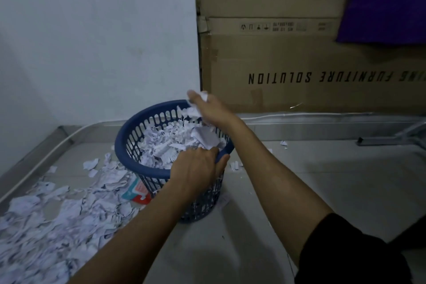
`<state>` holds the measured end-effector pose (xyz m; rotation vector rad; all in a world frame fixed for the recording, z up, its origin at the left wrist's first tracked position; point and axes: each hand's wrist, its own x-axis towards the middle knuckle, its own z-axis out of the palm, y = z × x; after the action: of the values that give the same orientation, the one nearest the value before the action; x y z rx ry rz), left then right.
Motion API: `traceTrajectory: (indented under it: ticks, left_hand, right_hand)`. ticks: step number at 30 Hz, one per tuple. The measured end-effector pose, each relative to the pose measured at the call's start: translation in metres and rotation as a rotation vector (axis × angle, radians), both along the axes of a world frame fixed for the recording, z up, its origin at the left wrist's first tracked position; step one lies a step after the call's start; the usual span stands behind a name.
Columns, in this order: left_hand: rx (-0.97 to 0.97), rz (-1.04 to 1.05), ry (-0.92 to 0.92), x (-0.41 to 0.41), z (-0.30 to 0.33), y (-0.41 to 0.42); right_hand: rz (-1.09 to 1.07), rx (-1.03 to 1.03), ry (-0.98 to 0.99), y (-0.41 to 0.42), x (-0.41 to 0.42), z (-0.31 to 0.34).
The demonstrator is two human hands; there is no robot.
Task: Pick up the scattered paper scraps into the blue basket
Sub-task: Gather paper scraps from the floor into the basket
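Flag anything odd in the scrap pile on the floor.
One piece differs: a red and teal printed wrapper lies among the white paper scraps, against the blue basket base. Everything else there looks like plain torn paper.

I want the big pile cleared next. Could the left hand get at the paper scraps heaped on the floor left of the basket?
Probably yes, once freed. The left hand grips the blue basket rim, and the scrap pile lies right beside it on that side with nothing between. It would have to release the rim first.

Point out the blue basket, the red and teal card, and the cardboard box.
blue basket (129,127): head view, left rim.
red and teal card (138,192): head view, its face.
cardboard box (288,57): head view, front panel.
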<state>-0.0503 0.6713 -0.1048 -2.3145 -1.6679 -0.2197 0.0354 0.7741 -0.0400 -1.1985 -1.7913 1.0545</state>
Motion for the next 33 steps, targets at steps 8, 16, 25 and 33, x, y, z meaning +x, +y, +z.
traceTrajectory:
  ticks: [8, 16, 25, 33]
  left_hand:
    - [0.008, -0.006, 0.001, 0.002, -0.001, 0.001]
    - [0.037, 0.015, -0.026, 0.015, -0.006, 0.007]
    - [0.064, -0.002, -0.046, 0.013, -0.007, 0.008]
    - [0.086, -0.011, -0.026, 0.016, -0.006, 0.009]
  right_hand:
    - [0.057, 0.058, -0.248, 0.009, 0.016, -0.02]
    - [-0.481, 0.312, 0.056, -0.013, 0.109, -0.097]
    - [-0.544, -0.098, -0.698, -0.119, 0.17, -0.314]
    - [-0.482, 0.209, -1.053, -0.109, 0.164, -0.338]
